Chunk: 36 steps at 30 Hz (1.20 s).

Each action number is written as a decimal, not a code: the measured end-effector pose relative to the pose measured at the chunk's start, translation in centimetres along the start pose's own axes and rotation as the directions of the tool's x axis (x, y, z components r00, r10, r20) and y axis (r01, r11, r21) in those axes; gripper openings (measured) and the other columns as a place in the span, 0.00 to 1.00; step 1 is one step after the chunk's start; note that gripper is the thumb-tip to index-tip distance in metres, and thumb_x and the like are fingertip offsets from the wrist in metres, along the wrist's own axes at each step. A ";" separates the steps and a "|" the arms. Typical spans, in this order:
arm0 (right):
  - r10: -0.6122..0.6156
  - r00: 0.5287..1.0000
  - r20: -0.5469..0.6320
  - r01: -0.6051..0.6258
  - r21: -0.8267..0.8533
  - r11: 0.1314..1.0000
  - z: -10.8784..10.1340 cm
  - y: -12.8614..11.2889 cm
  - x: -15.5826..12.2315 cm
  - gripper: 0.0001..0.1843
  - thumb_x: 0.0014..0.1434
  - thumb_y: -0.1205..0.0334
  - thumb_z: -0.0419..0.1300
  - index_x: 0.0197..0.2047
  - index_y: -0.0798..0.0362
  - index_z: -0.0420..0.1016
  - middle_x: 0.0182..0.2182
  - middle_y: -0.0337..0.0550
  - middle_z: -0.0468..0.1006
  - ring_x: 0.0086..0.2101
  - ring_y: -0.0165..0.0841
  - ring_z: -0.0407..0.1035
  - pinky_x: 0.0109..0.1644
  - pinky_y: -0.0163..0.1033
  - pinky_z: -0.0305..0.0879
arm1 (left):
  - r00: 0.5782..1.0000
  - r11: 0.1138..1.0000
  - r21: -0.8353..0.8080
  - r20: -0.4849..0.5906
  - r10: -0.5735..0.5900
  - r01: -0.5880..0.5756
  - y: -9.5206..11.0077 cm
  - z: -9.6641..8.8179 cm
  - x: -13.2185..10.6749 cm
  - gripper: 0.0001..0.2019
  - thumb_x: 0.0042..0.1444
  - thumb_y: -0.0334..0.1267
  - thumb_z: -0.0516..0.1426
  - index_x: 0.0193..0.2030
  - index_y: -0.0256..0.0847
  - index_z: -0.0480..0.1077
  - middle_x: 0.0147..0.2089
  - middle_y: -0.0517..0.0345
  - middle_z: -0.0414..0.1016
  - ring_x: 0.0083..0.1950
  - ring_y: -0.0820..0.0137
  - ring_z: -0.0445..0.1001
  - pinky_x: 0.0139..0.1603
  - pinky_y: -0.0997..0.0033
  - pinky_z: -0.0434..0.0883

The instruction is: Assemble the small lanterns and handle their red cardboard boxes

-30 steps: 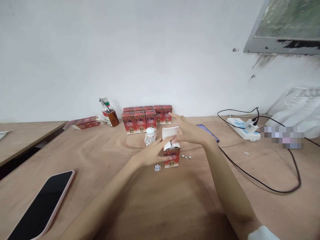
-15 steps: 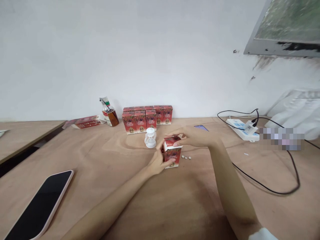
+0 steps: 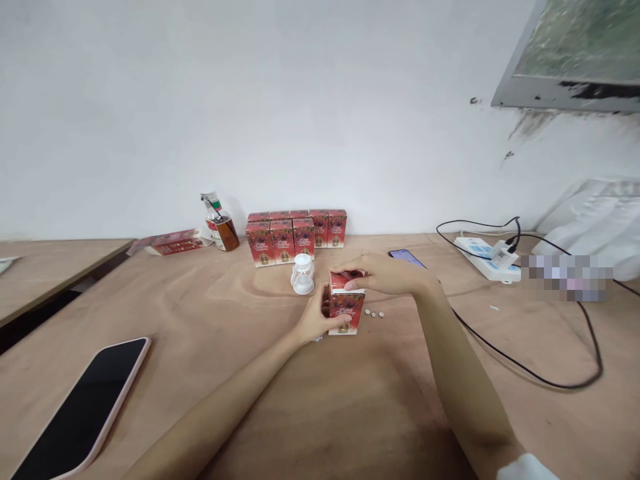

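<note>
A small red printed cardboard box (image 3: 346,311) stands upright on the wooden table, between both hands. My left hand (image 3: 316,316) is wrapped round its left side, thumb across the front. At the top, my right hand (image 3: 373,273) holds the box's lid flap, its thumb on the front edge and its fingers over the far side. Just left of the box is a white miniature lantern (image 3: 303,275). Several button cells (image 3: 374,314) lie close by on the right. Whatever is inside the box is hidden.
Several matching red boxes (image 3: 283,241) stand in rows by the wall, beside a bottle (image 3: 223,227) and a flat red carton (image 3: 180,241). A large phone (image 3: 83,407) lies front left, a smaller phone (image 3: 407,257) behind my right arm. A power strip (image 3: 483,259) with black cables is at right.
The lid flap has come down closer to the box, and the white gap beneath it is narrower. My right hand has moved slightly left, uncovering more of the small phone.
</note>
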State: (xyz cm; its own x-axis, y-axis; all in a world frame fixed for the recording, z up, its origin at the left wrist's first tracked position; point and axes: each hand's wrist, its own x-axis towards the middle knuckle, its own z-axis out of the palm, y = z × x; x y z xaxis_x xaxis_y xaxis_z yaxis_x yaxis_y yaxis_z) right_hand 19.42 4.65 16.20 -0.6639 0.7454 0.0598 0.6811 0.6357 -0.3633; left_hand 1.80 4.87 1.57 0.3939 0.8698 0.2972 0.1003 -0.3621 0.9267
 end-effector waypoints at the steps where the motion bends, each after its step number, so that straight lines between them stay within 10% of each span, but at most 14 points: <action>1: -0.001 1.000 0.016 0.001 0.001 1.000 0.0 -0.1 0.0 0.17 0.56 0.58 0.57 0.50 0.43 0.72 0.45 0.37 0.78 0.45 0.37 0.70 0.48 0.40 0.64 | 1.000 1.000 -0.016 0.003 -0.006 0.006 0.0 0.0 0.0 0.34 0.41 0.45 0.65 0.54 0.40 0.56 0.50 0.50 0.71 0.50 0.60 0.71 0.52 0.56 0.68; 21: 0.033 0.986 0.165 -0.066 0.193 0.979 0.9 1.3 1.5 0.35 0.37 0.52 0.70 0.51 0.49 0.70 0.41 0.40 0.76 0.40 0.35 0.70 0.42 0.37 0.63 | 0.993 0.994 0.023 0.064 0.103 -0.105 -0.8 0.0 -0.3 0.36 0.43 0.44 0.64 0.58 0.38 0.55 0.51 0.48 0.70 0.51 0.59 0.71 0.51 0.59 0.68; 26: -0.107 0.931 0.349 0.012 0.263 0.965 1.3 2.2 1.9 0.31 0.40 0.47 0.68 0.46 0.51 0.72 0.40 0.38 0.76 0.38 0.33 0.70 0.40 0.35 0.62 | 0.980 0.978 0.108 0.109 0.167 -0.179 -1.0 -0.1 -0.4 0.37 0.45 0.43 0.63 0.60 0.39 0.54 0.50 0.48 0.71 0.50 0.59 0.71 0.51 0.59 0.68; 36: -0.006 0.965 0.262 -0.008 0.052 0.999 1.1 0.1 1.8 0.21 0.49 0.45 0.61 0.37 0.54 0.72 0.32 0.39 0.75 0.29 0.30 0.65 0.30 0.33 0.56 | 0.981 0.983 0.076 0.114 0.159 -0.169 -1.1 0.0 -0.3 0.38 0.47 0.43 0.62 0.62 0.38 0.51 0.52 0.47 0.71 0.52 0.59 0.71 0.52 0.59 0.68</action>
State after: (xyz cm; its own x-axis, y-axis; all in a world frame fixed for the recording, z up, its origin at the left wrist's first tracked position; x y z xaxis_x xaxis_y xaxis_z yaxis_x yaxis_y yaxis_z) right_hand 18.00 5.83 15.26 -0.7258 0.6629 -0.1836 0.6693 0.6189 -0.4112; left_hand 1.61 5.03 0.43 0.5067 0.7568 0.4129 0.1020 -0.5282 0.8430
